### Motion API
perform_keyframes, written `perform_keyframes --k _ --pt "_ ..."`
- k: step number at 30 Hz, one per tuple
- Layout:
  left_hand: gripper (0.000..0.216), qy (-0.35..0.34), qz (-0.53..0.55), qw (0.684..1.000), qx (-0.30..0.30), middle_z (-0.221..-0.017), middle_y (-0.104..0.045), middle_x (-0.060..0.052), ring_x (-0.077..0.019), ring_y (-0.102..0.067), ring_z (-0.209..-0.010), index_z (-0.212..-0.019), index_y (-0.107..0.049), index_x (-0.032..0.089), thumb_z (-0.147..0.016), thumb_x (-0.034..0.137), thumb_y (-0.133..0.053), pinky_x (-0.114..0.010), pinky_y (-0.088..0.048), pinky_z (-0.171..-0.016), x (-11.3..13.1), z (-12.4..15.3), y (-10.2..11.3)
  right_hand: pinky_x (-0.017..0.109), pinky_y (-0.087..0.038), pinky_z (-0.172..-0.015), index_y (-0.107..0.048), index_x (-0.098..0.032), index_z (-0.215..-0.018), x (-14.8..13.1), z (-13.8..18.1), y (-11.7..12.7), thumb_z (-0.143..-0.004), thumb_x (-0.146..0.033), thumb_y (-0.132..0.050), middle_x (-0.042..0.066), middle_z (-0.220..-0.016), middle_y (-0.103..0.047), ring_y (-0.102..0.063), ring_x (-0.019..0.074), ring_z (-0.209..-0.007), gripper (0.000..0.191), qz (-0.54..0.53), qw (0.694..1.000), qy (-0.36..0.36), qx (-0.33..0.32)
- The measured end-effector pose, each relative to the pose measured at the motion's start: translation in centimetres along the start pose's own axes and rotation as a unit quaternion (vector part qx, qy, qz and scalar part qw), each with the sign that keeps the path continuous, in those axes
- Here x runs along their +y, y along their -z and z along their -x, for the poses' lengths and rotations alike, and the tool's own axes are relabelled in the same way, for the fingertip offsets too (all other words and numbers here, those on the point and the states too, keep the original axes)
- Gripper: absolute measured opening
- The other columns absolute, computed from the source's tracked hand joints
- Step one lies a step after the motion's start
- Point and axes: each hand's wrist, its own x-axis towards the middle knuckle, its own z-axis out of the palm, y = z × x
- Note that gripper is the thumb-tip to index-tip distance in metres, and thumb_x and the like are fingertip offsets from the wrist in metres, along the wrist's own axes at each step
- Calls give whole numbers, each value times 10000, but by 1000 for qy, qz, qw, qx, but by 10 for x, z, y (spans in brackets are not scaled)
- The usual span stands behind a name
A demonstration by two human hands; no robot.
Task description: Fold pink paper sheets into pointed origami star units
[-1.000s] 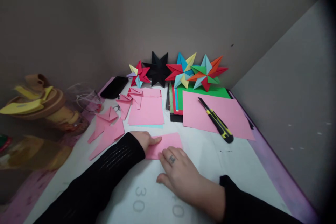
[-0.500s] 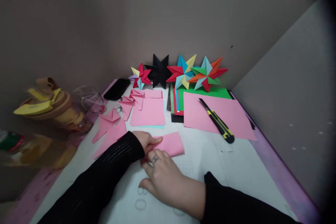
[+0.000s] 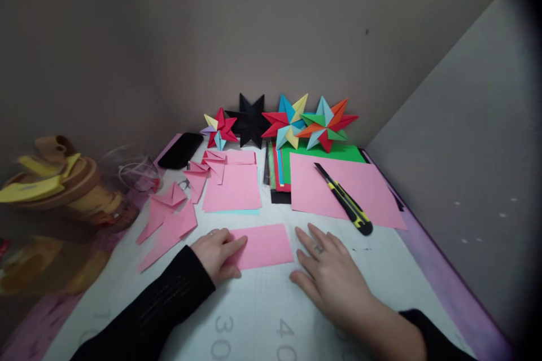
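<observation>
A pink sheet of paper (image 3: 266, 246), folded into a rectangle, lies flat on the white gridded mat in front of me. My left hand (image 3: 217, 252) grips its left end, with the index finger on top and the thumb at the near edge. That end is hidden under the hand. Just off the paper's right end, my right hand (image 3: 324, 265) is open with its fingers spread, holding nothing. Left of my left hand lie several folded pink paper pieces (image 3: 178, 225). A stack of pink paper squares (image 3: 232, 187) sits behind the folded sheet.
A black-and-yellow utility knife (image 3: 345, 200) rests on a larger pink sheet (image 3: 381, 192), over coloured papers (image 3: 326, 153). Folded paper stars (image 3: 290, 121) lean on the wall. A black phone (image 3: 181, 150) lies back left, near a lidded cup (image 3: 97, 197).
My right hand has moved right, off the paper, and spread its fingers. The left hand has shifted left and nearer, to the paper's left end. More of the folded sheet shows.
</observation>
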Motion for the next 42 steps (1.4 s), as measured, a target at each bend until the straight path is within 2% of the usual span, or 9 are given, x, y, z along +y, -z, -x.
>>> perform_keyframes --k 2,5,9,13,18,21,23,33,42 --pt "358 25 40 997 58 -944 -562 -61 -224 -534 -875 -985 -642 235 -729 484 -620 -324 -431 -751 1 1 2 530 -361 -908 -655 -184 -660 4 -15 6 -808 -300 -555 96 -1141 -617 -447 348 -1152 213 -41 999 -34 0" --pt "401 106 54 987 104 -1039 -545 -86 -256 -528 -924 -948 -609 198 -670 483 -654 -372 -425 -790 4 -2 4 404 -470 -783 -608 -176 -861 8 -35 1 -799 -245 -548 89 -937 -637 -565 242 -933 110 -157 983 -94 -12" --pt "672 164 75 982 52 -1024 -572 -93 -274 -533 -927 -1149 -515 180 -547 371 -742 -385 -418 -808 3 -6 3 445 -417 -918 -461 -153 -1184 8 -40 -22 -752 -219 -581 125 -1138 -555 -495 251 -1085 453 -243 966 -88 4" --pt "258 129 146 978 70 -793 -597 -48 -227 -542 -801 -810 -603 175 -653 375 -645 -336 -419 -732 1 -6 3 495 -346 -992 -339 -169 -1301 8 -32 -34 -739 -224 -582 153 -1296 -449 -410 272 -1206 615 -312 943 -115 16" --pt "293 175 392 889 158 -571 -518 17 -122 -467 -518 -682 -556 171 -739 459 -553 -238 -376 -506 7 -5 1 400 -468 -844 -335 -177 -1290 8 -33 -30 -760 -316 -587 133 -1134 -573 -582 218 -982 603 -537 825 -171 45" --pt "335 203 478 833 193 -557 -524 22 -106 -462 -496 -695 -562 158 -691 490 -610 -220 -375 -482 13 -4 2 301 -489 -671 -551 -158 -991 8 -34 -25 -782 -385 -586 56 -792 -651 -615 162 -707 310 -626 751 -209 -7" --pt "341 212 495 816 210 -582 -557 9 -110 -484 -515 -708 -583 149 -679 485 -628 -222 -394 -496 16 -4 5 249 -454 -574 -571 -155 -817 8 -33 -23 -780 -417 -595 29 -650 -639 -583 131 -585 266 -634 734 -243 -31" --pt "330 187 426 864 193 -539 -550 11 -105 -477 -499 -621 -615 151 -702 470 -608 -213 -379 -469 29 5 17 206 -352 -414 -561 -137 -832 2 -28 -24 -765 -466 -599 23 -525 -630 -488 93 -404 338 -635 729 -242 -82" --pt "189 167 405 853 283 -671 -648 -29 -139 -575 -619 -698 -637 160 -758 324 -564 -253 -463 -597 31 10 31 235 -403 -438 -568 -147 -746 6 -24 -27 -734 -499 -625 29 -512 -622 -531 123 -436 357 -577 763 -292 -4"
